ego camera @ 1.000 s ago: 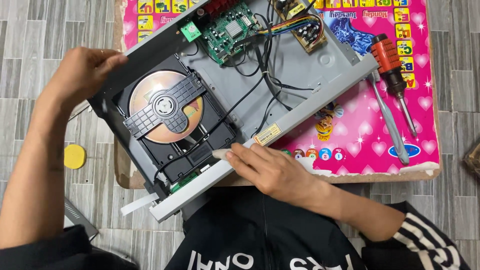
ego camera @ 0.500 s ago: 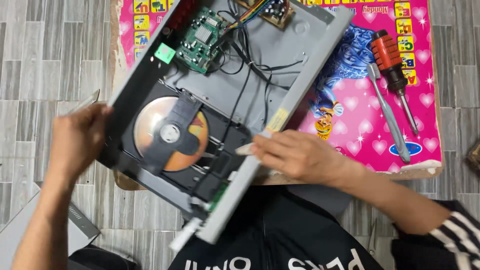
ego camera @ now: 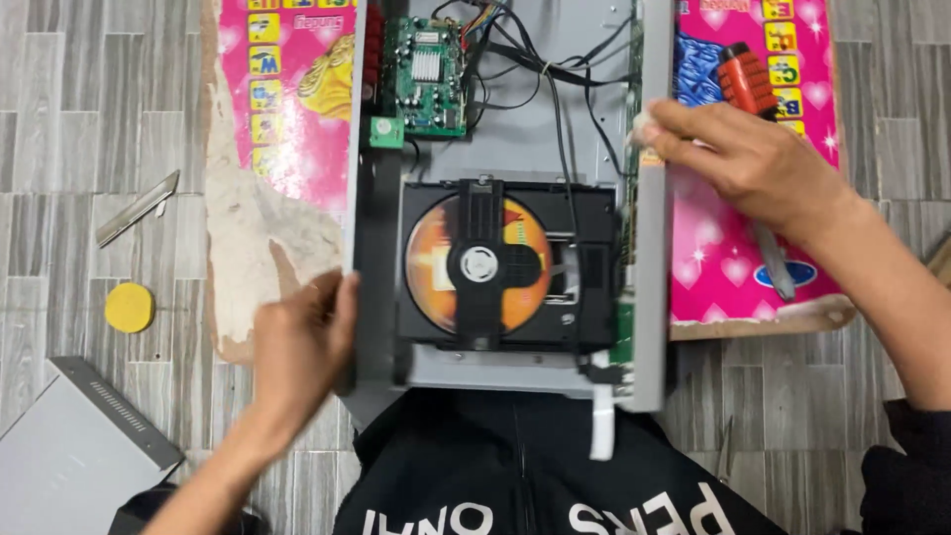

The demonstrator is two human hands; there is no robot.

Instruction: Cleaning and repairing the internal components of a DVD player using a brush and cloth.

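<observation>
Opened disc player (ego camera: 515, 198): lying on a pink printed board (ego camera: 287, 109), lid off, orange disc (ego camera: 478, 264) sitting in the black tray, green circuit board (ego camera: 426, 74) behind it. Left hand (ego camera: 297, 352) is gripping the left wall, fingers curled. Right hand (ego camera: 738, 159) is pinching the right front panel (ego camera: 652, 297). A red-handled screwdriver (ego camera: 745, 81) is lying beside the right hand. A yellow disc (ego camera: 130, 307) is lying on the floor.
</observation>
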